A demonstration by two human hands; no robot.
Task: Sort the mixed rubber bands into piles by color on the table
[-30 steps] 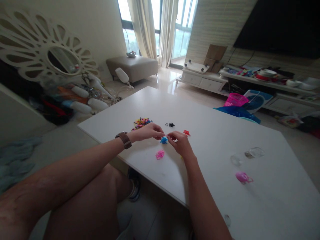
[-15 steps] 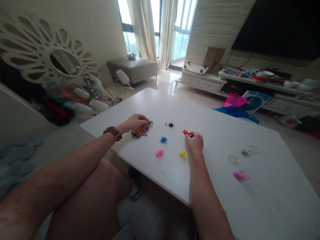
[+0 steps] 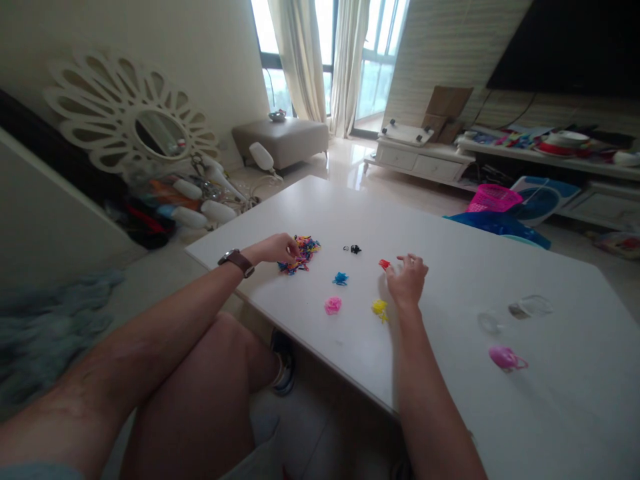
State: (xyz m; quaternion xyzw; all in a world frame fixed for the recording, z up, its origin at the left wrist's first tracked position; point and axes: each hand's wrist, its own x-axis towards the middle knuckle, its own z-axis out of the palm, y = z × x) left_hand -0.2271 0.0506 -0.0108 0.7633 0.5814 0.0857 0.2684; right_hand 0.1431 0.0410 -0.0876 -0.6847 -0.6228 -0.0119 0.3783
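Note:
My left hand (image 3: 281,249), with a brown-strapped watch (image 3: 237,261) on the wrist, is at the left side of a mixed-colour pile of small rubber bands (image 3: 306,252). Its fingers are pinched down against the pile; what is between them is too small to make out. My right hand (image 3: 407,277) is open, fingers apart, just right of a small red heap of bands (image 3: 384,264). Between the hands lie a blue heap (image 3: 341,279), a pink heap (image 3: 333,305), a yellow heap (image 3: 379,308) and a black heap (image 3: 355,249).
On the right of the white table (image 3: 450,373) are a clear container (image 3: 531,307), a clear round piece (image 3: 490,323) and a pink-purple cup-like object (image 3: 507,358). Beyond the table's far edge sits a pink basket (image 3: 495,199). My leg is beside the near edge.
My right hand's fingers have come off the red heap and spread apart. My left hand has shifted nearer along the pile's left side. The camera view has turned slightly left.

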